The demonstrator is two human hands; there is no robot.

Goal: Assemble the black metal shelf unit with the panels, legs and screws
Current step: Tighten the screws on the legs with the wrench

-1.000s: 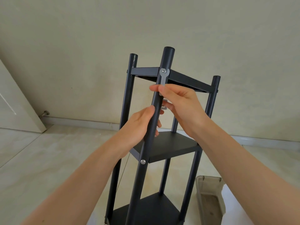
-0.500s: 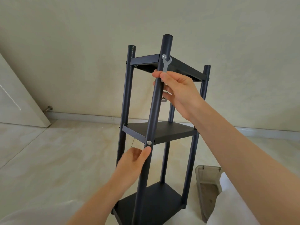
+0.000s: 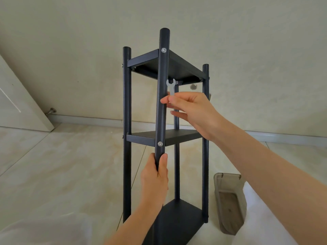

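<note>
Head view: shelf unit (image 3: 165,121) upright on floor (image 3: 53,165), three panels joined to four legs. Left hand (image 3: 155,181) wraps near leg (image 3: 161,103) just below middle-panel screw (image 3: 160,143), steadying frame. Right hand (image 3: 192,110) pinches small flat spanner (image 3: 171,87) between thumb and forefinger, jaw end up, beside leg, well below top screw (image 3: 164,50). Step judged: screw tightening, assembly near complete. Next move calls for seating spanner squarely on chosen screw head while left hand resists twist. Clear plastic box (image 3: 230,202) near shelf base.
</note>
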